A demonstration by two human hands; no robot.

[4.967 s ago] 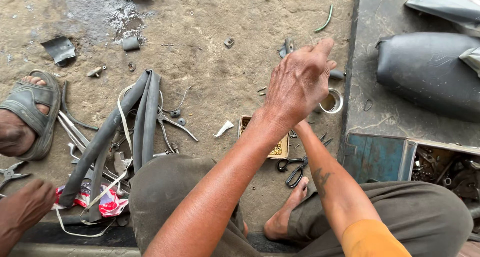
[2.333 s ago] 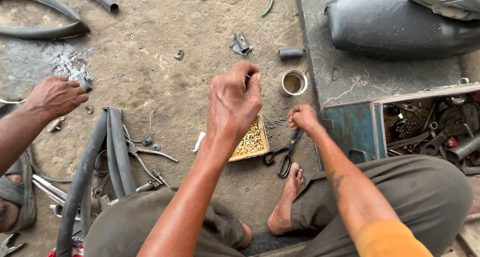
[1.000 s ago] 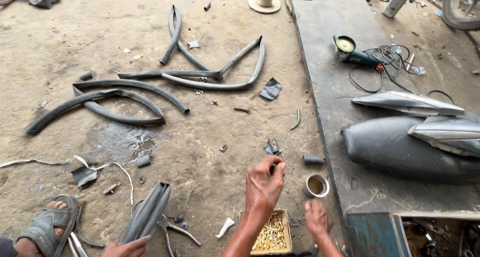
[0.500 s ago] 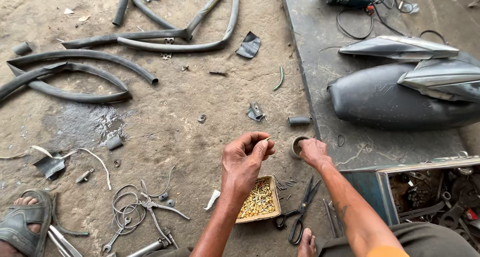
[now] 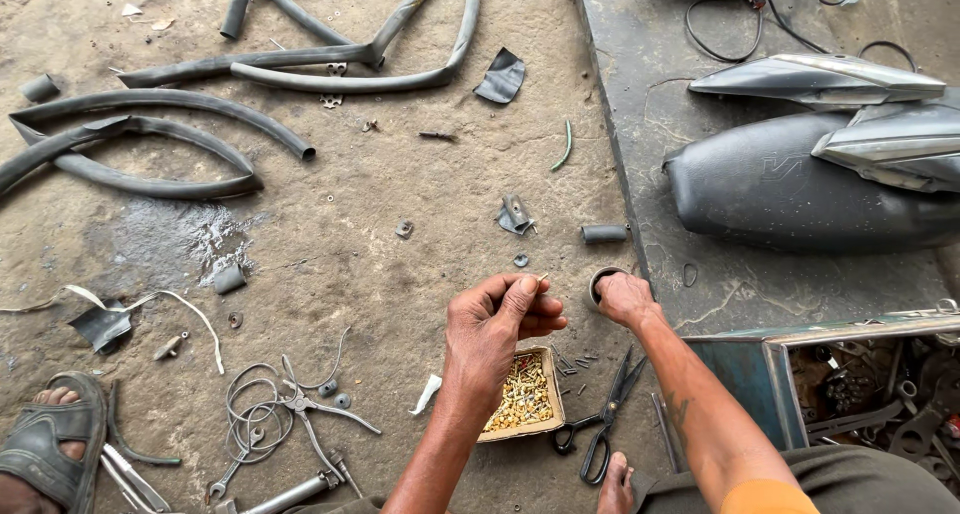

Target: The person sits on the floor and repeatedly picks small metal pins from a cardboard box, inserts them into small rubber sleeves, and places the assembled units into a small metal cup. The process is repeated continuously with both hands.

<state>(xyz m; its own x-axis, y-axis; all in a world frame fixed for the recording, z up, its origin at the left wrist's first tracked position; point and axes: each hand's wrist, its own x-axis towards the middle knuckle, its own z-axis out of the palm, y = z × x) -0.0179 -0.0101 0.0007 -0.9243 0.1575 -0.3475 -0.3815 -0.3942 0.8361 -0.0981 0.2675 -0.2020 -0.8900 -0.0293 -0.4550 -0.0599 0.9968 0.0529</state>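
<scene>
Ground [image 5: 330, 274] of packed dirt takes most of the view, and a grey concrete slab [image 5: 640, 84] lies along its right side. On this slab rest a black motorcycle seat [image 5: 790, 194] and grey body panels [image 5: 830, 79], with a power tool and its cable [image 5: 720, 14] further back. Long strips of black rubber tube [image 5: 150, 144] curl over the dirt at the upper left, and a wet patch [image 5: 175, 239] is below them. At the lower right stands an open metal toolbox [image 5: 860, 374] full of dark parts. A foot in a sandal [image 5: 50, 449] of another person shows at the lower left corner, near pliers and coiled wire [image 5: 270, 414].

Between the arms lies a small cardboard box [image 5: 520, 394] full of little brass-coloured pieces, and black scissors [image 5: 605, 419] lie just beside it on the right.

The left hand [image 5: 495, 324] is above this box; its grip is narrow, thumb and fingers pinched on a thin small pin [image 5: 542, 277]. The right hand [image 5: 625, 299] rests near the slab edge with its fingers curled on a small round tin [image 5: 600, 279], which it partly hides.
</scene>
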